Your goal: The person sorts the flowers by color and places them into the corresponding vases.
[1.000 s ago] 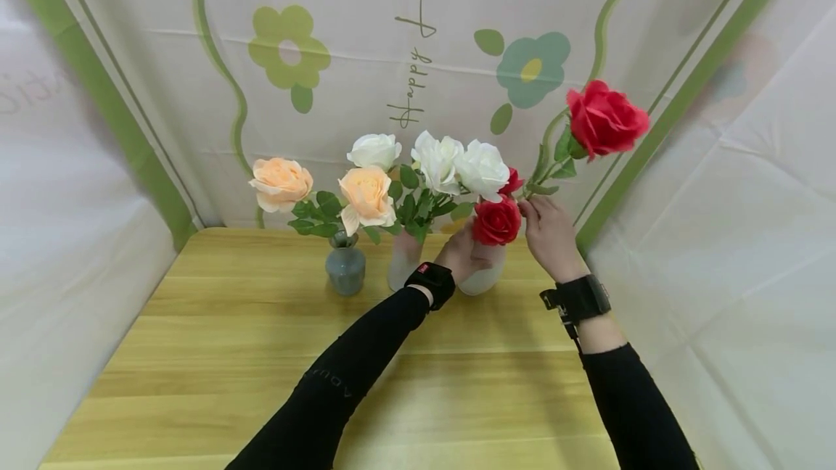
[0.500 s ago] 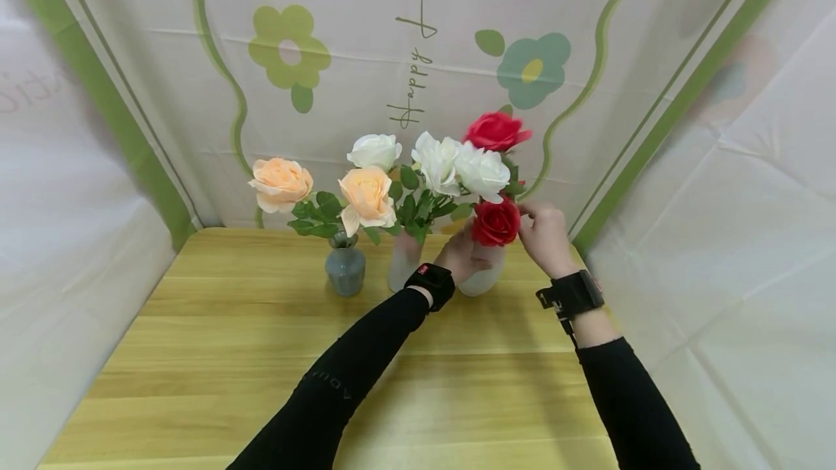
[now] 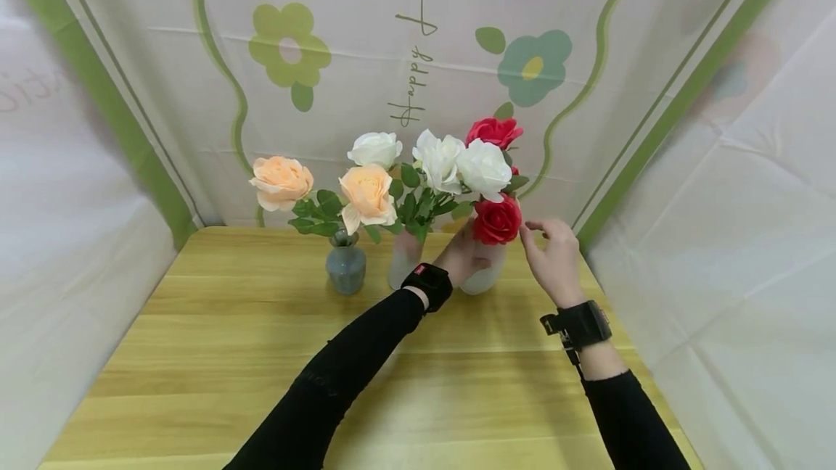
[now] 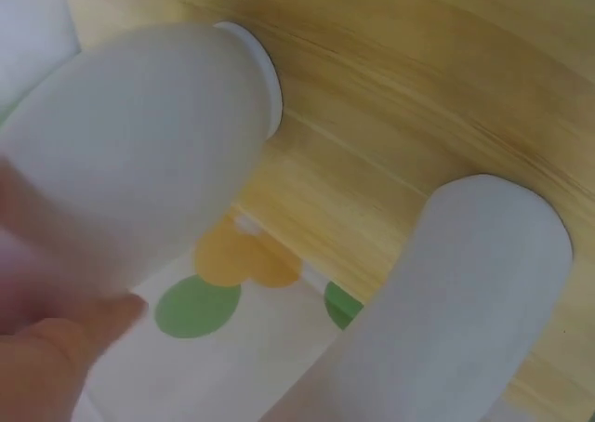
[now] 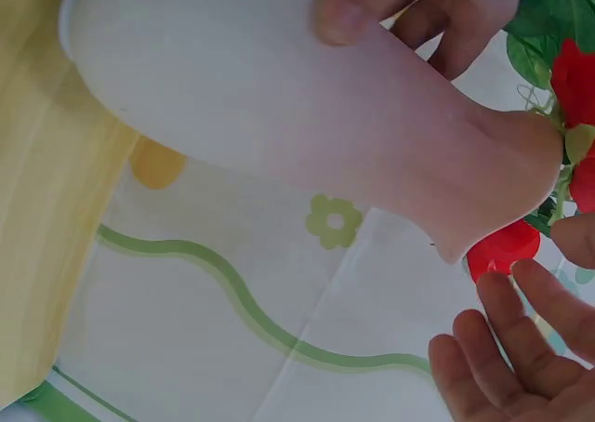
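Left hand: we see the left hand [image 3: 465, 254] curled round the body of the white vase [image 3: 483, 278], thumb and fingers pressed on its side; the right wrist view shows those fingers [image 5: 346, 11] lying on the vase wall [image 5: 279, 106].
Right hand: the right hand [image 3: 554, 258] hangs just right of the vase with fingers loosely spread and nothing in them; in its own wrist view the fingertips [image 5: 502, 334] sit near the vase neck without touching it.
White vase: it stands upright on the worktop [image 3: 261, 354], toward the back right, and holds red roses.
Red roses: one red rose [image 3: 497, 220] sits low at the vase mouth, just left of the right hand; a taller red rose [image 3: 493, 130] rises behind the white blooms.
Frosted vase: just left of the left hand stands a frosted vase [image 3: 403, 261] with three white roses [image 3: 439, 159] and green leaves; in the left wrist view it is the pale shape [image 4: 474, 301] beside the white vase [image 4: 139, 162].
Grey vase: further left, apart from the others, a small grey vase [image 3: 345, 269] carries two peach roses [image 3: 282, 181].
Backdrop: behind the vases hangs a cloth backdrop [image 3: 418, 42] printed with green and blue flowers, wavy green lines and handwriting.
Sleeves: both arms wear black sleeves [image 3: 339, 390] with a black strap at each wrist.
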Available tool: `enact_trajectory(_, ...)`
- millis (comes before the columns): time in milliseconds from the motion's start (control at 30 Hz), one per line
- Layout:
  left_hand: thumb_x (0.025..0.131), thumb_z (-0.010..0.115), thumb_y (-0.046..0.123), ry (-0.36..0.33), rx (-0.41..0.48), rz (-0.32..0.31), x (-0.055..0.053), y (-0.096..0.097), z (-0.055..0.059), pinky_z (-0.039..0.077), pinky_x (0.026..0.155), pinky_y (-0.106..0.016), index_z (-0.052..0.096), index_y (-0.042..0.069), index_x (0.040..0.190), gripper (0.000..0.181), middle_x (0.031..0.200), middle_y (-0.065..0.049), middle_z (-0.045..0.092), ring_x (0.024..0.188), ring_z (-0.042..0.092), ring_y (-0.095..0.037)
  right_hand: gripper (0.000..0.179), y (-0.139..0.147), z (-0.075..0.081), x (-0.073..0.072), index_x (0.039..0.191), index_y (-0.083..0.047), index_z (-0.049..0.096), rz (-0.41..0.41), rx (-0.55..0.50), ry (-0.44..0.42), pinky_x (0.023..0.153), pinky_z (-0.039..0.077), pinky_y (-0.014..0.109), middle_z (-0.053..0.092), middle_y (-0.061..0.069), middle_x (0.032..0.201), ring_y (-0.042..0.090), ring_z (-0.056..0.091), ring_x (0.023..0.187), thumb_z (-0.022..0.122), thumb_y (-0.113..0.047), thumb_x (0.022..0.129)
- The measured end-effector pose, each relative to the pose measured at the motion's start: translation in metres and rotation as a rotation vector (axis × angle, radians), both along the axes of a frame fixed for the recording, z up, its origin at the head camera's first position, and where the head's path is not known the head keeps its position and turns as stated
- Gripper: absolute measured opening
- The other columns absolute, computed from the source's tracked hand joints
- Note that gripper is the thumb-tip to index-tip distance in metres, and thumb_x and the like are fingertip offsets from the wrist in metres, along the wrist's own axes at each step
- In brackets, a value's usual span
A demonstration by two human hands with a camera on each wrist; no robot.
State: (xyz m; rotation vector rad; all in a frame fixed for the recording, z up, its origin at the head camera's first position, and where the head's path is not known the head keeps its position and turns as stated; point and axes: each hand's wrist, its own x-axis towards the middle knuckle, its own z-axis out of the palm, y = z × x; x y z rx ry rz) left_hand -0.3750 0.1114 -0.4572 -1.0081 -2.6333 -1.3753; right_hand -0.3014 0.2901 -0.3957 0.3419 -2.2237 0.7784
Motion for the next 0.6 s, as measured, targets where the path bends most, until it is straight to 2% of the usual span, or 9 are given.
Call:
enact_trajectory(100, 0.095, 0.069, 0.016, 0.092, -0.03, -0.053, 0.012, -0.01, 0.001, 0.027, 0.116, -0.027, 0.018, 0.004, 0.155, 0.08, 0.154, -0.014, 0.03, 0.141, 0.03, -0.021, 0.018, 0.003, -0.008, 0.007, 0.098, 0.006, 0.071, -0.01, -0.015, -0.003, 0.081, 0.047, 0.05, 0.066, 0.02, 0.097, 0.037, 0.057, 0.096, 0.067, -0.012, 0.095)
enact_trajectory(200, 0.1, 0.062, 0.021, 0.142, -0.056, -0.099, 0.029, -0.028, 0.005, 0.025, 0.117, -0.028, 0.016, 0.003, 0.156, 0.075, 0.156, -0.016, 0.028, 0.142, 0.028, -0.022, 0.019, 0.005, -0.015, 0.013, 0.098, 0.006, 0.071, -0.018, -0.024, -0.016, 0.086, 0.044, 0.053, 0.064, 0.021, 0.101, 0.039, 0.054, 0.1, 0.068, -0.012, 0.095)
enact_trajectory(333, 0.104, 0.055, 0.03, 0.139, -0.179, -0.063, 0.054, -0.062, 0.013, 0.027, 0.117, -0.034, 0.022, 0.001, 0.155, 0.068, 0.155, -0.021, 0.028, 0.142, 0.03, -0.027, 0.022, 0.005, -0.021, 0.026, 0.099, 0.008, 0.069, -0.014, -0.023, -0.044, 0.093, 0.039, 0.058, 0.061, 0.024, 0.11, 0.042, 0.051, 0.108, 0.067, -0.014, 0.096)
enact_trajectory(400, 0.104, 0.053, 0.036, 0.16, -0.252, -0.037, 0.066, -0.08, 0.013, 0.029, 0.116, -0.037, 0.027, 0.0, 0.153, 0.066, 0.154, -0.023, 0.029, 0.141, 0.032, -0.03, 0.024, 0.004, -0.025, 0.034, 0.101, 0.008, 0.069, -0.013, -0.016, -0.072, 0.096, 0.038, 0.059, 0.06, 0.026, 0.115, 0.043, 0.049, 0.111, 0.066, -0.015, 0.097)
enact_trajectory(433, 0.104, 0.054, 0.036, 0.197, -0.275, -0.028, 0.071, -0.089, 0.011, 0.03, 0.115, -0.039, 0.031, -0.002, 0.151, 0.065, 0.153, -0.025, 0.03, 0.14, 0.032, -0.032, 0.026, 0.004, -0.028, 0.039, 0.103, 0.009, 0.068, -0.012, -0.012, -0.09, 0.097, 0.037, 0.06, 0.058, 0.026, 0.117, 0.044, 0.048, 0.113, 0.066, -0.016, 0.097)
enact_trajectory(600, 0.103, 0.054, 0.038, 0.254, -0.286, 0.007, 0.097, -0.135, 0.004, 0.037, 0.111, -0.043, 0.04, -0.003, 0.147, 0.062, 0.151, -0.026, 0.032, 0.137, 0.036, -0.036, 0.031, 0.001, -0.041, 0.064, 0.11, 0.01, 0.065, -0.021, 0.024, -0.171, 0.099, 0.036, 0.063, 0.053, 0.026, 0.125, 0.046, 0.043, 0.12, 0.064, -0.018, 0.098)
